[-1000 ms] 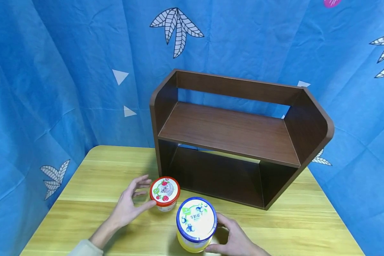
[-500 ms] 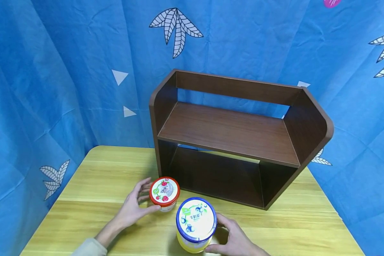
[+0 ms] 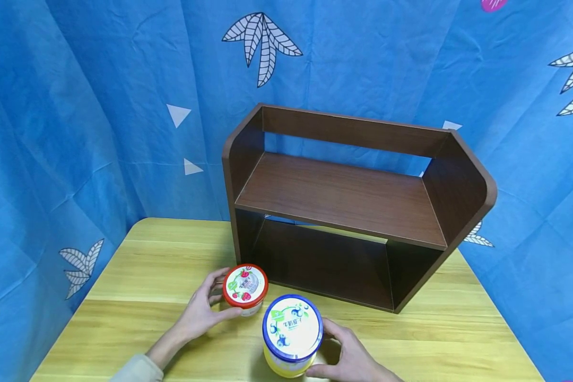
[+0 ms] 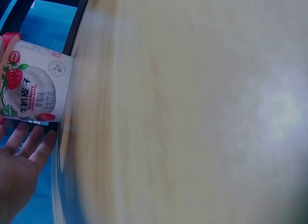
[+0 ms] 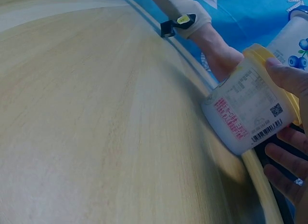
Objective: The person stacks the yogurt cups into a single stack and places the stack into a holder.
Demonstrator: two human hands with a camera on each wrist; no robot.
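From here I see the left hand (image 3: 198, 315) arched beside the red-lidded tub (image 3: 245, 286), a squat round pot printed with strawberries, near the shelf's front left corner. Its thumb and parted fingers flank the tub; I can't tell whether they grip it. The right hand (image 3: 350, 358) holds the yellow-lidded tub (image 5: 245, 106) by its rim, other fingers loosely spread, with the smooth blue-lidded tub (image 3: 293, 328) stacked on top. Streaky pale grain runs along the glossy table (image 3: 124, 318). The dark brown shelf (image 3: 344, 191) has rounded edges; creased blue cloth (image 3: 133, 106) hangs behind.
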